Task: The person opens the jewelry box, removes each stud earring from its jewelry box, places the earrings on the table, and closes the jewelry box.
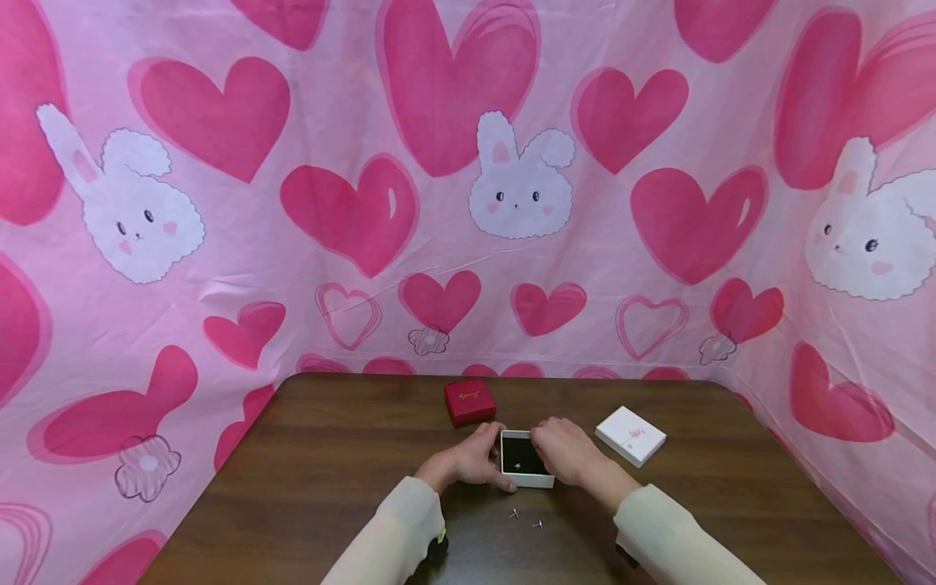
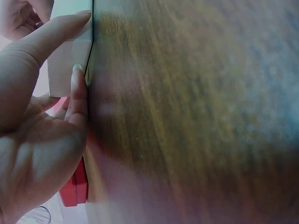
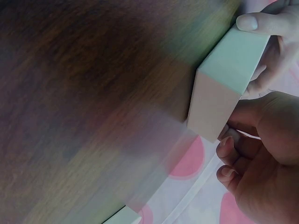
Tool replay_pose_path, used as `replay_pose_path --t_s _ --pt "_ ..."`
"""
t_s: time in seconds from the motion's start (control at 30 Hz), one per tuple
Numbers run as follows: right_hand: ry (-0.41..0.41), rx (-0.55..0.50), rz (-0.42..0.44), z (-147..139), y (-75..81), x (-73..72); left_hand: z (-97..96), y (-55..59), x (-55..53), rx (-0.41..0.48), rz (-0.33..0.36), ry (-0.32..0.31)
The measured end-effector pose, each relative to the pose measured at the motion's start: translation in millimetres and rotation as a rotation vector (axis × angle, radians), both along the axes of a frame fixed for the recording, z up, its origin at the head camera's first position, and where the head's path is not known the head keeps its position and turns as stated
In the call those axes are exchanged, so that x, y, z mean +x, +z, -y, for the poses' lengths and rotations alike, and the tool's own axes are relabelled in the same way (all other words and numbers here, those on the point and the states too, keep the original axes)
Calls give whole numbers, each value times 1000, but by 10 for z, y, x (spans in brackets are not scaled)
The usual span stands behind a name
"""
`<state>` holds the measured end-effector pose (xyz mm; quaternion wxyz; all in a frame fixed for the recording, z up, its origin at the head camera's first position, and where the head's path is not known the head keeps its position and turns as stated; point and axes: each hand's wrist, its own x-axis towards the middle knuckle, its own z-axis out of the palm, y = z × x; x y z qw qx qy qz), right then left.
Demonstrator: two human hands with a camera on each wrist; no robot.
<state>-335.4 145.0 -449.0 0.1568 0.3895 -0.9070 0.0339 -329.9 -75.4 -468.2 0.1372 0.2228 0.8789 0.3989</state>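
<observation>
A small white open box with a black insert stands on the wooden table. My left hand grips its left side, thumb along the front wall near the corner. A tiny silver star-shaped stud sits on the insert. From the right, my right hand reaches over the box's right edge with bent fingers; its fingertips are hidden, and I cannot tell whether they pinch anything. Two small silver stud earrings lie on the table in front of the box.
Behind the left hand a red gift box with gold lettering rests on the table. A white lid with red print lies to the right. Pink heart-and-bunny cloth hangs along the back and sides.
</observation>
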Motion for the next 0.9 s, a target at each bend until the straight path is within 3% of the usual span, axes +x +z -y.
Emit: replay_pose_path --t_s 0.9 --pt "-51 69 -34 25 24 49 -9 15 21 4 -11 -1"
